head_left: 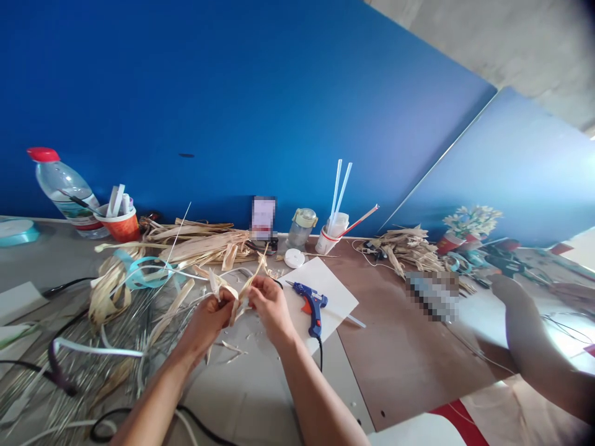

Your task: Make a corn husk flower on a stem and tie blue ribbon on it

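Note:
Both hands meet over the middle of the table around a pale dried corn husk [238, 308]. My left hand [217, 314] pinches it from the left, fingers curled and partly hidden. From the other side my right hand [269, 303] is closed on the same husk with thumb and fingertips. Strips of husk stick up above the fingers. Just right of my right hand, a blue glue gun [312, 303] lies on a white paper sheet [341, 303]. Small husk scraps [232, 348] are scattered below the hands.
Left are thin wires [106, 353], teal ribbon [144, 272] and a husk pile [204, 244]. Behind stand a bottle [69, 192], red cup [121, 224], phone [263, 218], jar [302, 229] and cup of glue sticks [328, 240]. At right reaches another person's arm [525, 334].

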The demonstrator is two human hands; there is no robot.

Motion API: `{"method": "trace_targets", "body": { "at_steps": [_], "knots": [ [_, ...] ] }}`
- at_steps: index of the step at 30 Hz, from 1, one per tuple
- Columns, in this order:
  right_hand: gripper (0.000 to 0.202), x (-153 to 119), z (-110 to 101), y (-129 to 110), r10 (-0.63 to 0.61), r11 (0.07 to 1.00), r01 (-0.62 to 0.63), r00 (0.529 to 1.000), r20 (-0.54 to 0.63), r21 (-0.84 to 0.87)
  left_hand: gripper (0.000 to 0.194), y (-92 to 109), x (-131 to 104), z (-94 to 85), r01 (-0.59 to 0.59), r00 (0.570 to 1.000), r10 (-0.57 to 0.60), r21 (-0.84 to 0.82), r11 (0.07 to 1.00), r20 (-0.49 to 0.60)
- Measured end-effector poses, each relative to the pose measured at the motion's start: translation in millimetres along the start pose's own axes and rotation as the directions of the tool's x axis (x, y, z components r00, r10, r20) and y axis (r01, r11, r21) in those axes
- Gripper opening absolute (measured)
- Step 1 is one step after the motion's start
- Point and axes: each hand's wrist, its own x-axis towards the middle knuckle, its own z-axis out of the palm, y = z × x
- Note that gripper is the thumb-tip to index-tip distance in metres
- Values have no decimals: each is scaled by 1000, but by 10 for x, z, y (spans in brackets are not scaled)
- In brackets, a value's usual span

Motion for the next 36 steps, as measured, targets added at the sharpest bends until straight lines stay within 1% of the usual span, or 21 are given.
{"method": "trace_targets", "body": {
  "at_steps": [1,3,5,7,11,15,18,22,27,29,32,34,36],
  "knots": [
    [10,-7,9,7,5,999,-4,1000,24,-38,24,19,-11,12,11,1000,-11,4,1000,5],
    [8,-16,21,21,19,997,-17,1000,21,-80,22,50,-32,30,23,1000,-24,11,1000,20],
    [9,-20,27,24,26,996,-27,1000,-3,-80,20,68,-46,38,22,998,-23,26,999,51],
    [9,-23,33,16,35,997,-35,999,-1,-65,20,73,-53,39,11,997,-14,38,999,78],
    [13,-28,55,-17,48,999,-49,999,13,16,21,68,-57,39,11,997,-9,-20,1000,82],
    [18,-29,74,-13,57,994,-53,997,-46,92,21,83,-73,43,16,989,-6,-70,997,148],
    [19,-32,84,13,75,989,-67,995,-61,135,20,88,-86,39,27,981,-11,-83,996,194],
    [20,-26,74,35,101,980,-79,988,-115,184,19,63,-88,12,43,978,-26,-76,996,206],
    [26,48,0,42,127,957,-71,974,-186,281,13,39,-89,-32,-5,966,19,-52,999,260],
    [25,83,-38,31,110,954,-32,963,-246,299,13,36,-89,-42,-16,969,29,-55,998,246],
    [23,109,-104,-26,58,954,41,947,-317,297,13,42,-78,-57,-20,984,34,-83,996,176],
    [21,112,-164,-92,17,946,103,930,-367,306,12,59,-63,-72,-19,996,32,-157,987,83],
    [18,112,-236,-166,-30,939,173,904,-427,299,15,87,-44,-88,-47,998,34,-276,960,-53]
  ]
}}
